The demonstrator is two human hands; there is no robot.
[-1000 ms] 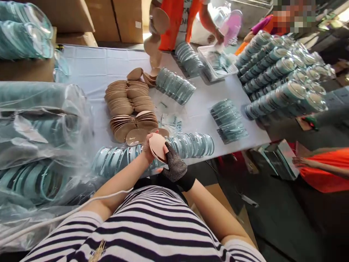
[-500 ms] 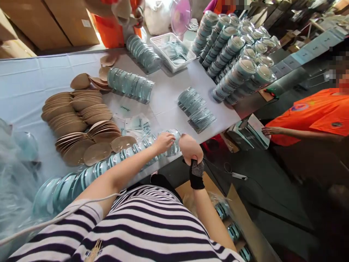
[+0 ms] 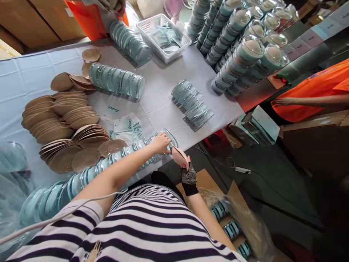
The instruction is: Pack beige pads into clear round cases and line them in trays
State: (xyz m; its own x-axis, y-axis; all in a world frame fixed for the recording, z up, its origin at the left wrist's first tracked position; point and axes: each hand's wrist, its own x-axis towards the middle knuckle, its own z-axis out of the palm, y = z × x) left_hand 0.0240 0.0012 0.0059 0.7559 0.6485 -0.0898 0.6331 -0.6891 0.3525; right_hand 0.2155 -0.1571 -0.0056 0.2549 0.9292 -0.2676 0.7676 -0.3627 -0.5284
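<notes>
A beige cup-shaped pad (image 3: 180, 157), like a bra insert, is in my right hand (image 3: 189, 174), which wears a black dotted fingerless glove. The pad is seen nearly edge-on, its tip close to my left fingertips. My bare left hand (image 3: 161, 143) has its fingers bent together over the near end of a long row of clear round cases (image 3: 117, 157) with pale blue inside. Whether those fingers pinch the pad's tip or a case is hidden. Stacks of similar beige pads (image 3: 58, 125) lie on the table's left side.
Printed sachets (image 3: 127, 123) lie mid-table. Shorter rows of cases (image 3: 192, 103) sit beyond, near a white basket (image 3: 165, 40) of sachets. Tall case stacks (image 3: 231, 47) stand at the back right. An open carton (image 3: 201, 182) is below the edge. Co-workers in orange are nearby.
My right hand has moved left and slightly down, bringing the pad to my left fingertips. The pad has turned from face-on to nearly edge-on. The view has shifted slightly.
</notes>
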